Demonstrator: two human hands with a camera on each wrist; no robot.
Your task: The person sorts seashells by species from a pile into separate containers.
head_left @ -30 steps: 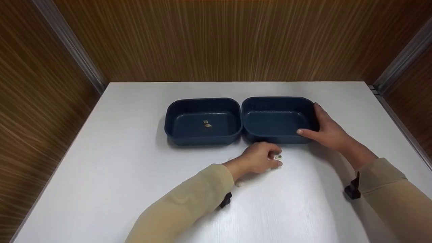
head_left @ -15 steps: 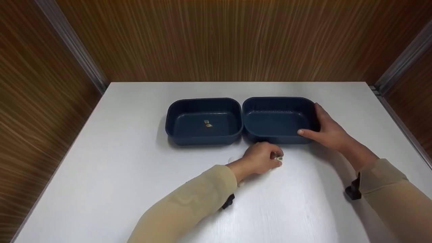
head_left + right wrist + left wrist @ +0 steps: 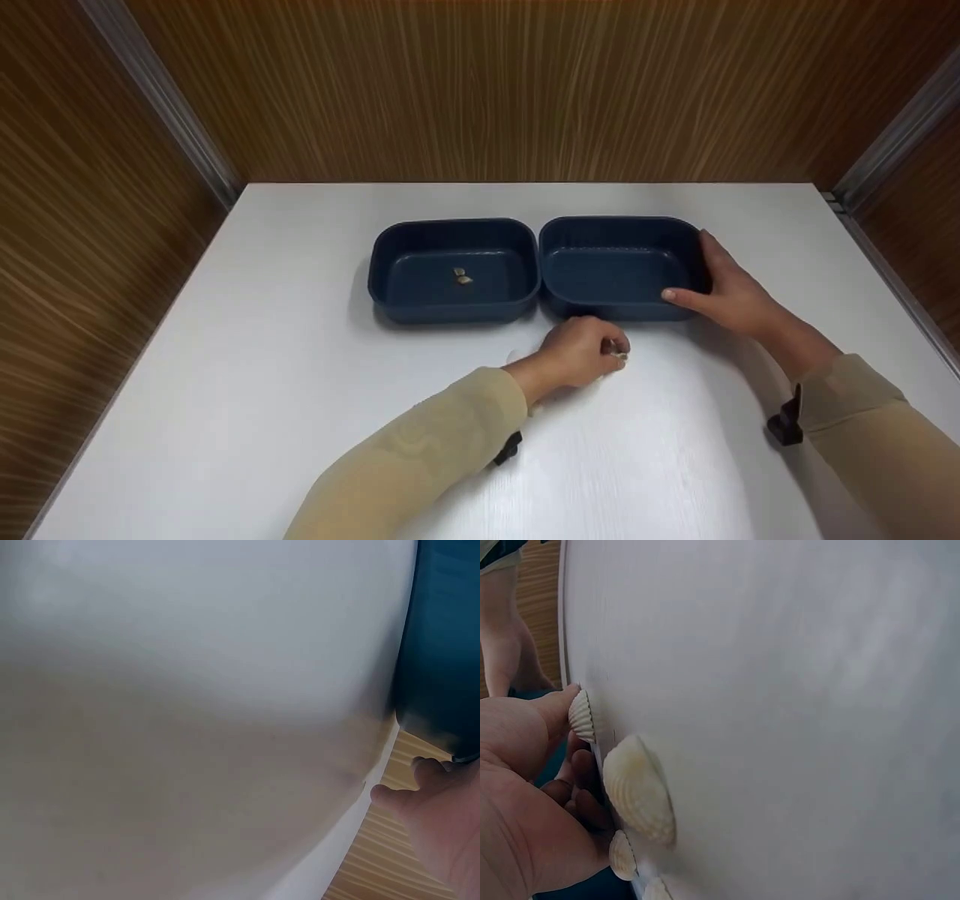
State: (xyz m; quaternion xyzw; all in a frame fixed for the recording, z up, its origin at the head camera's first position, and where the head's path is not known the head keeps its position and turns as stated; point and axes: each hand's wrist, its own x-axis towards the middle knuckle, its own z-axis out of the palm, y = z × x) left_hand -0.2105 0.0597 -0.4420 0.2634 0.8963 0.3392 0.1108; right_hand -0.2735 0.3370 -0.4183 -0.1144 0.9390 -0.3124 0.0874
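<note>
In the head view my left hand (image 3: 576, 351) is just in front of two dark blue tubs. Its thumb and index finger pinch a small ribbed seashell (image 3: 581, 717) at the white table's surface. Beneath the palm in the left wrist view lie a larger cream seashell (image 3: 639, 791) and smaller ones, one seashell (image 3: 622, 855) close to the hand. My right hand (image 3: 739, 296) grips the right end of the right tub (image 3: 622, 310), thumb over the front rim and fingers around the outer side. The left tub (image 3: 454, 313) holds two small brownish shells (image 3: 463, 280).
The two tubs stand side by side on the white table (image 3: 300, 375). Wood-grain panels (image 3: 480, 90) rise behind and at both sides. A pale shell (image 3: 535, 409) shows partly behind my left wrist.
My left thumb and fingertips have closed on the small shell, which is tipped and shows less of its face now. The right hand and both tubs have stayed in place.
</note>
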